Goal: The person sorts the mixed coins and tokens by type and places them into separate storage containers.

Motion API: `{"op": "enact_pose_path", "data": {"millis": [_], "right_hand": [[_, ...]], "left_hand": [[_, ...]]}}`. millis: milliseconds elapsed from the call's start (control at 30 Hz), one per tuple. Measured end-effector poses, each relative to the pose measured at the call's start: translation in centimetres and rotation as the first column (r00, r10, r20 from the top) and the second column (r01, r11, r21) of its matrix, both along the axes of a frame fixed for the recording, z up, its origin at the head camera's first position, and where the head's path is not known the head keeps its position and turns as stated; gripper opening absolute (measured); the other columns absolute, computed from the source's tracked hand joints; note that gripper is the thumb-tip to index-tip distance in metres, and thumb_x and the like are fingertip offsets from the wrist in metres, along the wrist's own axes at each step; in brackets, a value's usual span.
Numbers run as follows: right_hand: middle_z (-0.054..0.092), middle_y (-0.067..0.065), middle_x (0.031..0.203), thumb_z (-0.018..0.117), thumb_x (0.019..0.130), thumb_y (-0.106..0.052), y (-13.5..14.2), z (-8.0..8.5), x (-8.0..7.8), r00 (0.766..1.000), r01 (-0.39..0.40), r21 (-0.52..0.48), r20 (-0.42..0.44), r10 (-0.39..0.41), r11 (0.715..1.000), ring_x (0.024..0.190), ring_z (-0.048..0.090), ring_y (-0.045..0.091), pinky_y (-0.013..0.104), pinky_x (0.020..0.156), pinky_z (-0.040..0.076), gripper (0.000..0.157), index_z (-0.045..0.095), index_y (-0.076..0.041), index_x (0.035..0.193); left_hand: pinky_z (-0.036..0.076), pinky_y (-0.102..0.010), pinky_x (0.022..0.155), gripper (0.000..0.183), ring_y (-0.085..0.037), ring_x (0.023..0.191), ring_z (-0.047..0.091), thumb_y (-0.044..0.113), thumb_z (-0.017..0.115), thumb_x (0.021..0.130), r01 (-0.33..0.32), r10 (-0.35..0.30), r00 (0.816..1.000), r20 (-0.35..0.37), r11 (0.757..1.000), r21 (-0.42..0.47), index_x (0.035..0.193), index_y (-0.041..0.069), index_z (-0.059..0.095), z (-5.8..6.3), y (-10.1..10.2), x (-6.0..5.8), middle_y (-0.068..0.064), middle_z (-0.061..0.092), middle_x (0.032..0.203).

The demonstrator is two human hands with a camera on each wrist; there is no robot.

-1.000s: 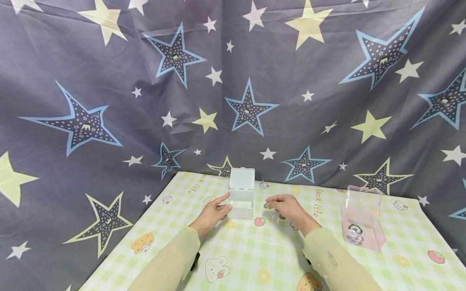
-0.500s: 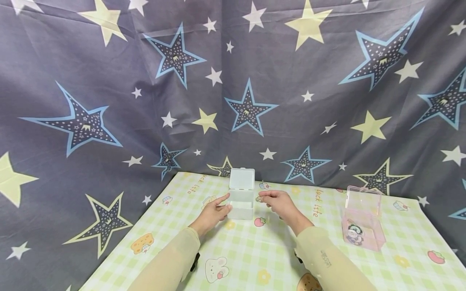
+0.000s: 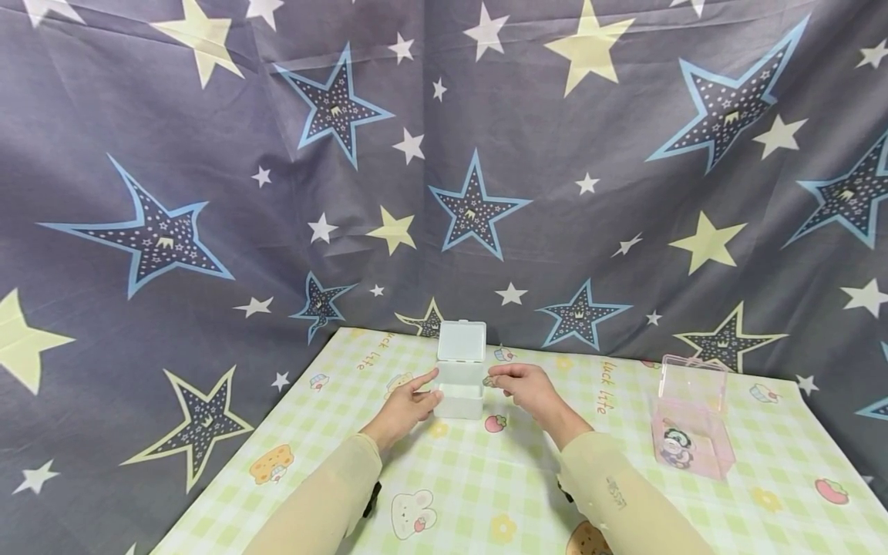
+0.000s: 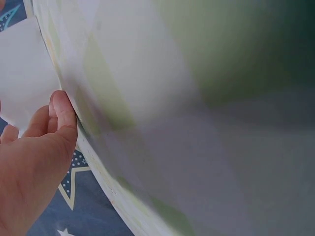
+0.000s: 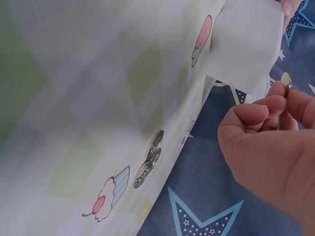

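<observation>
A small white plastic box (image 3: 459, 406) stands on the table with its hinged lid (image 3: 462, 341) raised at the back. My left hand (image 3: 405, 406) rests at its left side, thumb and fingers fairly straight against the wall. At the box's right side, my right hand (image 3: 533, 389) pinches a gold-coloured coin (image 5: 286, 83) between thumb and index finger, near the top edge. Its other fingers curl inward in the right wrist view. Two more coins (image 5: 147, 160) lie on the cloth, close together or overlapping; the right hand mostly hides them in the head view.
A clear pink box (image 3: 718, 455) with its lid raised stands at the right, holding several round, patterned pieces (image 3: 676, 447). A green checked cloth (image 3: 458, 482) covers the table. A dark star-printed curtain (image 3: 388, 193) hangs right behind the table's back edge.
My right hand has moved left with the coin, from over the cloth to the white box's right edge. The left hand and both boxes have stayed in place.
</observation>
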State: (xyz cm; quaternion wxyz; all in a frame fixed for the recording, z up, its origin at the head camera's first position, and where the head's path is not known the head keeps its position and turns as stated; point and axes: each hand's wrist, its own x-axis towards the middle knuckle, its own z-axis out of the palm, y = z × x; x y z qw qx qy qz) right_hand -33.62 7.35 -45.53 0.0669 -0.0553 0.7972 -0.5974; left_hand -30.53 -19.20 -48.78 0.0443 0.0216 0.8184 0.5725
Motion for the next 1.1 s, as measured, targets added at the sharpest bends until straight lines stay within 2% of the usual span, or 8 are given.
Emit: {"op": "enact_pose_path", "data": {"millis": [267, 433, 500, 633, 800, 933, 1033, 1100], "right_hand": [[0.082, 0.005, 0.111, 0.07, 0.101, -0.018, -0.3, -0.2, 0.1, 1.0, -0.028, -0.013, 0.006, 0.028, 1.0, 0.106, 0.067, 0.033, 0.035, 0.085, 0.051, 0.03, 0.077, -0.003, 0.125], [0.08, 0.008, 0.118, 0.07, 0.102, -0.02, 0.3, -0.1, 0.2, 1.0, -0.026, 0.007, 0.016, 0.026, 1.0, 0.115, 0.066, 0.038, 0.047, 0.095, 0.055, 0.031, 0.076, -0.004, 0.128], [0.079, 0.008, 0.122, 0.07, 0.103, -0.022, 1.0, 0.1, 0.1, 1.0, -0.018, 0.023, 0.021, 0.018, 1.0, 0.116, 0.065, 0.035, 0.052, 0.1, 0.054, 0.03, 0.077, -0.007, 0.128], [0.077, 0.009, 0.126, 0.069, 0.104, -0.024, 3.0, 0.5, -0.2, 1.0, 0.006, 0.054, 0.021, -0.007, 0.999, 0.116, 0.064, 0.032, 0.048, 0.096, 0.056, 0.028, 0.078, -0.013, 0.128], [0.074, 0.016, 0.131, 0.067, 0.105, -0.025, 6.1, 0.8, -0.7, 1.0, 0.016, 0.103, -0.011, -0.015, 0.995, 0.121, 0.064, 0.038, 0.051, 0.102, 0.055, 0.032, 0.075, -0.009, 0.132], [0.075, 0.018, 0.127, 0.066, 0.106, -0.02, 8.1, 0.4, -0.6, 0.996, 0.008, 0.22, -0.091, 0.013, 0.975, 0.116, 0.069, 0.033, 0.049, 0.102, 0.057, 0.032, 0.074, -0.002, 0.131], [0.076, 0.017, 0.12, 0.066, 0.105, -0.014, 9.1, -0.2, -0.6, 0.988, -0.026, 0.354, -0.134, 0.078, 0.935, 0.105, 0.07, 0.026, 0.043, 0.094, 0.059, 0.03, 0.073, 0.001, 0.129], [0.076, 0.015, 0.115, 0.067, 0.104, -0.012, 9.6, -0.6, -0.6, 0.985, -0.062, 0.421, -0.121, 0.124, 0.905, 0.099, 0.068, 0.023, 0.041, 0.09, 0.058, 0.031, 0.072, 0.002, 0.131]], "left_hand": [[0.061, -0.046, 0.104, 0.061, -0.031, 0.123, 0.073, 0.03, 0.068, 0.107, 0.007, -0.007, 1.0, -0.012, 1.0, -0.015, 0.164, 0.021, 0.047, 0.2, 0.1, 0.1, -0.02, 0.071, 0.141], [0.06, -0.048, 0.107, 0.061, -0.032, 0.125, 0.072, 0.032, 0.067, 0.107, 0.005, -0.005, 1.0, 0.006, 1.0, -0.013, 0.164, 0.024, 0.046, 0.1, 0.1, 0.0, -0.019, 0.07, 0.142], [0.059, -0.049, 0.108, 0.06, -0.033, 0.127, 0.072, 0.032, 0.067, 0.108, 0.005, -0.005, 1.0, 0.017, 1.0, -0.012, 0.164, 0.026, 0.047, 0.1, 0.1, 0.0, -0.018, 0.07, 0.143], [0.059, -0.049, 0.107, 0.06, -0.034, 0.127, 0.072, 0.033, 0.067, 0.108, 0.009, -0.009, 1.0, 0.014, 1.0, -0.022, 0.164, 0.025, 0.046, 0.3, 0.2, 0.0, -0.018, 0.07, 0.144], [0.06, -0.048, 0.106, 0.06, -0.034, 0.127, 0.072, 0.032, 0.067, 0.108, 0.005, -0.005, 1.0, 0.003, 0.999, -0.033, 0.164, 0.024, 0.046, 0.1, 0.1, 0.0, -0.018, 0.07, 0.143], [0.06, -0.049, 0.107, 0.06, -0.034, 0.126, 0.072, 0.033, 0.067, 0.108, 0.002, -0.002, 1.0, 0.0, 0.999, -0.039, 0.164, 0.025, 0.047, -0.1, -0.1, -0.1, -0.018, 0.07, 0.143], [0.059, -0.049, 0.107, 0.061, -0.034, 0.125, 0.073, 0.034, 0.068, 0.107, 0.001, -0.001, 1.0, 0.004, 0.999, -0.042, 0.164, 0.025, 0.047, -0.1, -0.1, -0.1, -0.018, 0.071, 0.142], [0.059, -0.05, 0.108, 0.061, -0.034, 0.125, 0.073, 0.034, 0.068, 0.107, -0.002, 0.002, 1.0, 0.007, 0.999, -0.038, 0.164, 0.026, 0.047, -0.1, 0.0, -0.1, -0.018, 0.071, 0.142]]}}
